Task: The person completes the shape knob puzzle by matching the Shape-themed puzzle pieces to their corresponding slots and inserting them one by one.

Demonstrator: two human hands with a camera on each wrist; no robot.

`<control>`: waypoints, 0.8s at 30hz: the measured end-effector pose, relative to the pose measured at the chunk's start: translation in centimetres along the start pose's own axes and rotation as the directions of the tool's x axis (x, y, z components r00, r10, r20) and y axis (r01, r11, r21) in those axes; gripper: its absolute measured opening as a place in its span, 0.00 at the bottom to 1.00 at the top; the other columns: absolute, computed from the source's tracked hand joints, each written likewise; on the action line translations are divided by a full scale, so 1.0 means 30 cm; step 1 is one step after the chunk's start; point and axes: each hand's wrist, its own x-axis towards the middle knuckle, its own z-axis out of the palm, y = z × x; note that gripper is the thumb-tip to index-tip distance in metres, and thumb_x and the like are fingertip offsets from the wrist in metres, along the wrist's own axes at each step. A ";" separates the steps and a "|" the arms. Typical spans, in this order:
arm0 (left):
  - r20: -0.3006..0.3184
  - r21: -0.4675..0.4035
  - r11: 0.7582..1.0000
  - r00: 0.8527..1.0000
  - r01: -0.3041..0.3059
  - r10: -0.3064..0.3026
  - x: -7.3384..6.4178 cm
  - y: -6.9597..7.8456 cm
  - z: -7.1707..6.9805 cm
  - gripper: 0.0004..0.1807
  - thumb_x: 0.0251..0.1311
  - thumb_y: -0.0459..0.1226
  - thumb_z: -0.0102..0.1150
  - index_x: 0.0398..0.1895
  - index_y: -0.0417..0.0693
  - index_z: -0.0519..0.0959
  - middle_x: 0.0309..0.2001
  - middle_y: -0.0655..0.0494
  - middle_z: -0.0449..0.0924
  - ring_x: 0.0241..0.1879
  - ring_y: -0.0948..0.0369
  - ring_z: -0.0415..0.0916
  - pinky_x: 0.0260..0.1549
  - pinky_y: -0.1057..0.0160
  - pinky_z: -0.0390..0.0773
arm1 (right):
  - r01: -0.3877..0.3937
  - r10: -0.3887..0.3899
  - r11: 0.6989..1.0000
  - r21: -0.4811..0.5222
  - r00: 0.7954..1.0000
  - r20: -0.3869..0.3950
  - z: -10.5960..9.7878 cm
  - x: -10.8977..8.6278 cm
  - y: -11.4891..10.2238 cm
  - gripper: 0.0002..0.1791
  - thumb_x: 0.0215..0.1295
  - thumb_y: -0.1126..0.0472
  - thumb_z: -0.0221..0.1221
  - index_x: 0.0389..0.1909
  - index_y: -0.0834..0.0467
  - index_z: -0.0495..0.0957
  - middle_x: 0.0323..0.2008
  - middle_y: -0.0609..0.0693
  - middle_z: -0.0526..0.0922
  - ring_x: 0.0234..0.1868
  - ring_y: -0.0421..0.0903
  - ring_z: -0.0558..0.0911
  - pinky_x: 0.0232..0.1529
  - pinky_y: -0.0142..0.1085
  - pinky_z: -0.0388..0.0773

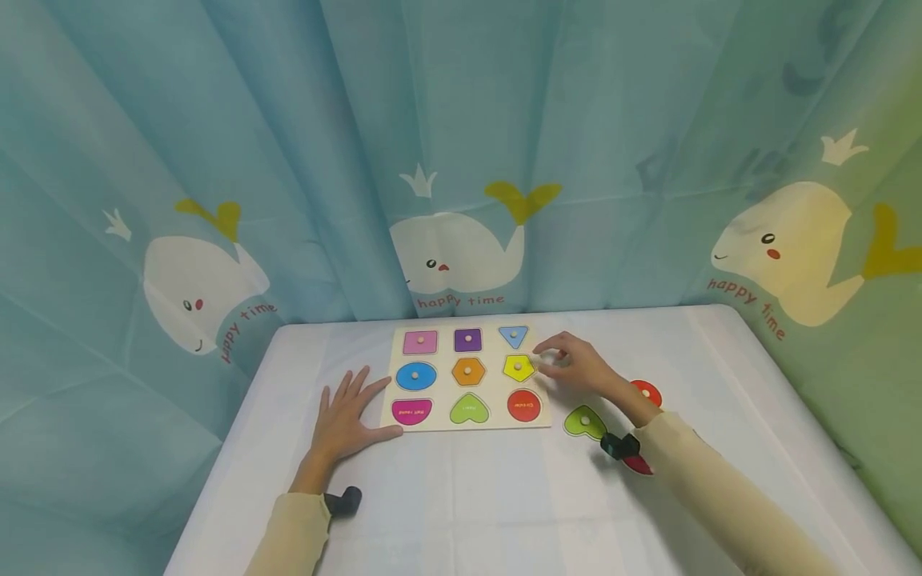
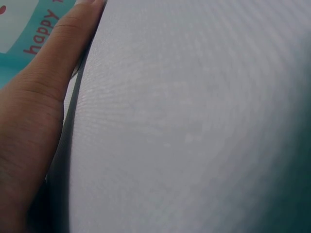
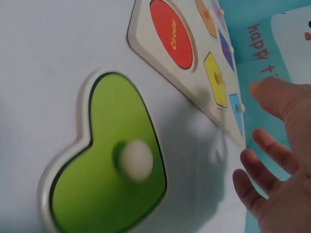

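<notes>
A pale puzzle board (image 1: 441, 392) lies at the table's far side. Knobbed pieces fill its two upper rows, among them a yellow pentagon (image 1: 510, 370) and a light blue triangle (image 1: 514, 339). The lower row shows bare printed slots: half round (image 1: 411, 413), heart (image 1: 469, 410) and circle (image 1: 523, 406). My left hand (image 1: 342, 424) rests spread on the table, thumb and index fingertips at the board's left edge. Bent but relaxed, the fingers of my right hand (image 1: 579, 366) hover beside the pentagon, with nothing between them. In the right wrist view its thumb and fingers stand apart.
Right of the board lie a knobbed green heart (image 3: 104, 179), a red round piece (image 1: 648, 390) and a dark red piece (image 1: 639, 465) partly hidden by my right wrist and its camera (image 1: 618, 446). A blue curtain (image 1: 346, 240) hangs behind the white table (image 1: 446, 504).
</notes>
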 end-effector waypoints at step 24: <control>0.012 -0.006 1.000 1.000 0.012 -0.012 0.001 0.007 -0.003 0.52 0.45 0.67 0.72 0.76 0.61 0.69 0.81 0.43 0.52 0.80 0.38 0.42 0.70 0.25 0.36 | 0.151 -0.160 0.987 -0.059 0.964 -0.214 -0.130 -0.304 0.105 0.18 0.60 0.68 0.72 0.52 0.61 0.84 0.44 0.59 0.84 0.36 0.53 0.80 0.33 0.32 0.80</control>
